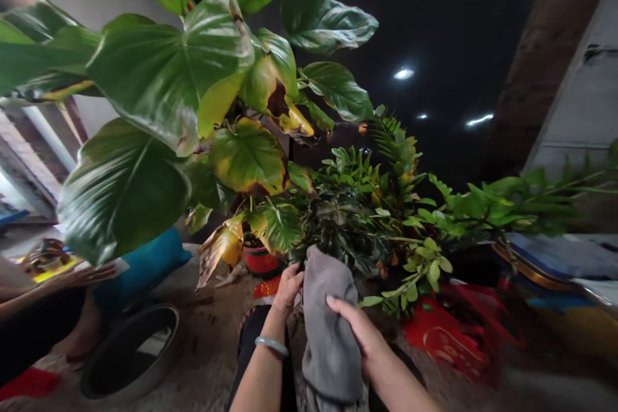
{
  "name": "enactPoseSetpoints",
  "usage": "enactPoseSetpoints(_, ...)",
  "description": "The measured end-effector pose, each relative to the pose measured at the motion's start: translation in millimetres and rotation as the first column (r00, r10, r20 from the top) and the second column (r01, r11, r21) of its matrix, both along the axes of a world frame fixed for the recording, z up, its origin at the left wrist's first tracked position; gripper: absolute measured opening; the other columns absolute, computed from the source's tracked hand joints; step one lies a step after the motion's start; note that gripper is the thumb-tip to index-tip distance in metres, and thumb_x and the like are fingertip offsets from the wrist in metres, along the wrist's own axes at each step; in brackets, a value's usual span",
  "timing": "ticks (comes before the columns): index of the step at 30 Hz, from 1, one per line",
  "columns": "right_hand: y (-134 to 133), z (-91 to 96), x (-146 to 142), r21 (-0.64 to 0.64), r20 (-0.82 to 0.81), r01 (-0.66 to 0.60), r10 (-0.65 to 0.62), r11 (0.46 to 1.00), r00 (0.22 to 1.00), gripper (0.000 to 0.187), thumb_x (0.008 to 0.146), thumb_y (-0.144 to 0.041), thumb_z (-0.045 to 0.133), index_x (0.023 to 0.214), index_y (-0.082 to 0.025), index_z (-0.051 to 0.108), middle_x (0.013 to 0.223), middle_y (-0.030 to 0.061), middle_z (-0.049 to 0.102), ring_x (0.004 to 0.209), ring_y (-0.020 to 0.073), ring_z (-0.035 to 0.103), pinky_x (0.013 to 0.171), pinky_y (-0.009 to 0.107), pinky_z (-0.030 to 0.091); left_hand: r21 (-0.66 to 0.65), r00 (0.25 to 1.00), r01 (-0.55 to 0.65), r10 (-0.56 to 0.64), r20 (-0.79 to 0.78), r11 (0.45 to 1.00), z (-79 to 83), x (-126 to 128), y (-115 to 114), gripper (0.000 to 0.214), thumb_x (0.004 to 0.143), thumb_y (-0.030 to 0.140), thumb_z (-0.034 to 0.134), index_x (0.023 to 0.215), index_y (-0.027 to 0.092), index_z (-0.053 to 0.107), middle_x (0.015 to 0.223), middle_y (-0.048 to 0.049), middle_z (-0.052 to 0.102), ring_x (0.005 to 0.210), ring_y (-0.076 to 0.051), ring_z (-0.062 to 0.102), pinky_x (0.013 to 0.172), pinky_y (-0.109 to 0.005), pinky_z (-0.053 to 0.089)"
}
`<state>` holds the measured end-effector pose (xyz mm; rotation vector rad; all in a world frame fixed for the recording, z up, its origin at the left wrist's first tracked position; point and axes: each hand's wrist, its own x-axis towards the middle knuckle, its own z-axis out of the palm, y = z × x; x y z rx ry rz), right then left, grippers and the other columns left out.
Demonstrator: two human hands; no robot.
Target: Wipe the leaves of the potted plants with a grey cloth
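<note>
A limp grey cloth [331,322] hangs in front of me, its top end near the leaves and its lower end over my lap. My right hand [355,328] grips it from the right side, thumb lying across the front. On the left edge of the cloth is my left hand [288,290], its fingers bent and pressed together, with a bangle [271,345] on the wrist. The fingertips go partly behind the cloth, so what they pinch is hidden. Just beyond both hands stands low dark-green foliage [338,212], with a red pot [261,260] to its left.
Large glossy leaves [168,71], some yellowed and browned, overhang the left and middle. A metal basin [167,351] stands on the floor at left, near another person's hand [91,273] and a blue bundle [149,264]. Red bags [454,335] lie at right below leafy branches [502,199].
</note>
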<state>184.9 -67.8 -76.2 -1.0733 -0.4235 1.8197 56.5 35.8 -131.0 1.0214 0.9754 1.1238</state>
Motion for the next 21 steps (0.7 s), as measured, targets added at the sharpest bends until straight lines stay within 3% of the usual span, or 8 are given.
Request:
enactPoseSetpoints(2,-15.4,0.6,6.6,0.049,0.044,0.000,-0.002,0.999,0.999,0.037,0.059,-0.033,0.079,0.088,-0.013,0.069,0.073,0.0097,0.075,0.078,0.0290,0.072,0.074,0.038,0.055,0.001,0.999,0.015,-0.015,0.036,1.000,-0.4,-1.4,1.6,0.045,0.050,0.037,0.076,0.088,0.014,0.072,0.074,-0.0063,0.072,0.078,-0.026,0.064,0.067,-0.032,0.049)
enactPoseSetpoints(4,-19.6,21.6,17.4,0.141,0.092,0.042,-0.055,0.989,0.994,0.042,0.055,-0.032,0.082,0.090,-0.013,0.069,0.073,0.0085,0.075,0.078,0.0295,0.071,0.074,0.039,0.055,0.011,0.998,-0.008,0.007,0.056,1.000,-2.0,-1.4,3.2,0.039,0.049,0.035,0.075,0.082,0.016,0.072,0.071,-0.0054,0.071,0.074,-0.024,0.063,0.061,-0.029,0.047)
enactPoseSetpoints(8,10.1,81.2,50.6,0.320,0.036,0.287,-0.314,0.903,0.949,0.040,0.055,-0.033,0.082,0.088,-0.015,0.070,0.074,0.0060,0.075,0.080,0.0290,0.071,0.076,0.039,0.056,0.005,0.993,-0.064,0.063,0.102,0.998,-4.8,3.7,3.7,0.031,0.049,0.034,0.075,0.074,0.017,0.070,0.072,-0.0042,0.069,0.069,-0.019,0.060,0.056,-0.026,0.046)
enactPoseSetpoints(10,28.3,92.6,65.3,0.296,-0.037,0.428,-0.438,0.854,0.898,0.031,0.056,-0.029,0.080,0.083,-0.018,0.070,0.071,0.0040,0.075,0.080,0.0283,0.071,0.076,0.039,0.056,-0.017,0.989,-0.090,0.091,0.117,0.996,-5.3,6.3,3.2,0.033,0.047,0.034,0.076,0.074,0.018,0.069,0.072,-0.0034,0.069,0.068,-0.018,0.059,0.056,-0.026,0.045)
enactPoseSetpoints(13,30.7,72.9,71.7,0.082,-0.038,0.497,-0.496,0.864,0.868,0.019,0.058,-0.027,0.076,0.075,-0.020,0.069,0.061,0.0030,0.073,0.077,0.0291,0.072,0.073,0.040,0.058,-0.030,0.986,-0.099,0.103,0.134,0.995,-6.2,7.4,3.1,0.035,0.045,0.035,0.077,0.075,0.018,0.068,0.072,-0.0029,0.068,0.069,-0.019,0.060,0.056,-0.026,0.044)
enactPoseSetpoints(16,0.1,36.5,63.3,-0.111,0.032,0.416,-0.416,0.902,0.909,0.021,0.059,-0.031,0.077,0.075,-0.019,0.071,0.061,0.0052,0.073,0.078,0.0309,0.072,0.072,0.040,0.058,-0.030,0.985,-0.101,0.104,0.135,0.994,-8.6,6.0,4.7,0.033,0.045,0.034,0.077,0.072,0.018,0.067,0.070,-0.0035,0.068,0.067,-0.018,0.060,0.057,-0.026,0.044)
enactPoseSetpoints(18,-22.5,26.0,59.1,-0.109,0.068,0.361,-0.356,0.926,0.932,0.031,0.055,-0.032,0.081,0.081,-0.017,0.072,0.068,0.0068,0.075,0.079,0.0312,0.073,0.072,0.040,0.058,-0.037,0.985,-0.106,0.110,0.135,0.994,-10.7,5.2,6.3,0.034,0.045,0.033,0.078,0.074,0.017,0.068,0.072,-0.0039,0.069,0.066,-0.018,0.060,0.057,-0.026,0.044)
enactPoseSetpoints(21,-29.1,43.0,68.9,0.023,0.071,0.350,-0.351,0.936,0.934,0.041,0.053,-0.033,0.083,0.087,-0.015,0.072,0.074,0.0079,0.076,0.079,0.0312,0.072,0.073,0.040,0.058,-0.055,0.983,-0.114,0.121,0.140,0.992,-13.1,6.0,8.5,0.036,0.045,0.033,0.079,0.076,0.016,0.069,0.071,-0.0045,0.069,0.066,-0.018,0.060,0.058,-0.027,0.045)
